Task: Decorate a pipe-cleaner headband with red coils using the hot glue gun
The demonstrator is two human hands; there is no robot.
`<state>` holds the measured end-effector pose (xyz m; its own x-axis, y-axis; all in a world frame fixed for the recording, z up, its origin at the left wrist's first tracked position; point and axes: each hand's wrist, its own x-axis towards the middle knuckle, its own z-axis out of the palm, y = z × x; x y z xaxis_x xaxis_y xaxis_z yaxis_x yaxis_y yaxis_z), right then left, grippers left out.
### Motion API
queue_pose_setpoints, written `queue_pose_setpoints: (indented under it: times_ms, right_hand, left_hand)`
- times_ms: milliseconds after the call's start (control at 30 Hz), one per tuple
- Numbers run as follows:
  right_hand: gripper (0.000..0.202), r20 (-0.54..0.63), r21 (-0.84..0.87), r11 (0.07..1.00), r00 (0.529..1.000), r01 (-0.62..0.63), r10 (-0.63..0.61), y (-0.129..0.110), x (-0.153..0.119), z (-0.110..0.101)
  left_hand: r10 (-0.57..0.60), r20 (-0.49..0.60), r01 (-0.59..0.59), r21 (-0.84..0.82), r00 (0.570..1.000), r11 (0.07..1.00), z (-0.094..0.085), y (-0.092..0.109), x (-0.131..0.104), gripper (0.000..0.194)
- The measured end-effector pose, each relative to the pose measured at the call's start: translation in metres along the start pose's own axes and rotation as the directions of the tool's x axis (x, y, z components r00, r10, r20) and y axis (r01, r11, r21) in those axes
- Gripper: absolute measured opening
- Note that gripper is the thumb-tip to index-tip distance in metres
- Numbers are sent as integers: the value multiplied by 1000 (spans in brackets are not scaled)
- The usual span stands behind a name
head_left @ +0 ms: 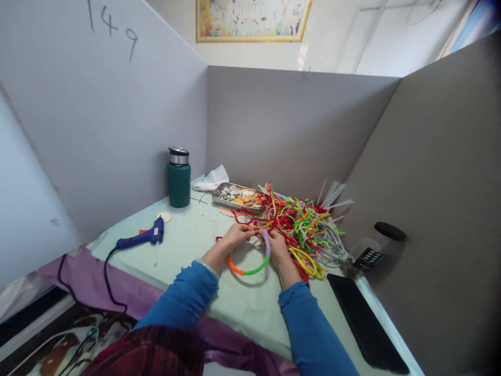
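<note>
Orange, green and lilac fuzz covers the ring (256,270), which sits between the two hands, its lower curve bowed towards the person. If a pinch slackens, the fuzzy covering could, I'd judge, slip or unwind; too hard a squeeze might bend the round out of shape. Loose strands could snag as well, since the tangled pile of stems (305,219) crowds in just beyond the right hand (277,246), with yellow loops (307,262) right beside its wrist. That hand is mostly closed, thumb and fingers grasping the lilac stretch. The left hand (237,237) is curled too, its fingertips drawn together at the ring's far side; whether they grip the ring or a loose strand, I cannot tell.
</note>
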<state>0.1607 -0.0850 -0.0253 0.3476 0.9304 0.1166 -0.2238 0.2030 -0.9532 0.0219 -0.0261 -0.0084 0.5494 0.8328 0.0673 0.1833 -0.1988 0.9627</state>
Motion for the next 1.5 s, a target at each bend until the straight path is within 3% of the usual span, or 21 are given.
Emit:
queue_pose_setpoints:
  times_ms: [233, 433, 600, 800, 1100, 1500]
  right_hand:
    - [37, -48, -82, 995, 998, 48, -52, -1, -1, -1]
    - [37, 109, -70, 997, 994, 34, -26, 0, 1, -3]
    - [40, 122, -29, 1000, 992, -10, 13, -1, 1, -1]
    - [40, 95, 19, 998, 994, -63, 61, -1, 0, 0]
    - [36, 68, 50, 994, 993, -102, 98, 1, 1, 1]
    - [37, 48, 57, 997, 998, -51, 48, -2, -2, 2]
  left_hand:
    - [29, 218, -45, 71, 975, 996, -2, -3, -2, 34]
    - [135, 268, -154, 53, 954, 987, -1, 2, -6, 27]
    - [198, 221, -220, 78, 955, 972, 3, 1, -4, 21]
    - [289, 64, -294, 84, 955, 952, 6, -2, -2, 27]
    - [365, 25, -365, 21, 931, 931, 5, 2, -1, 25]
    - [213, -1, -213, -52, 977, 976, 1, 1, 1, 22]
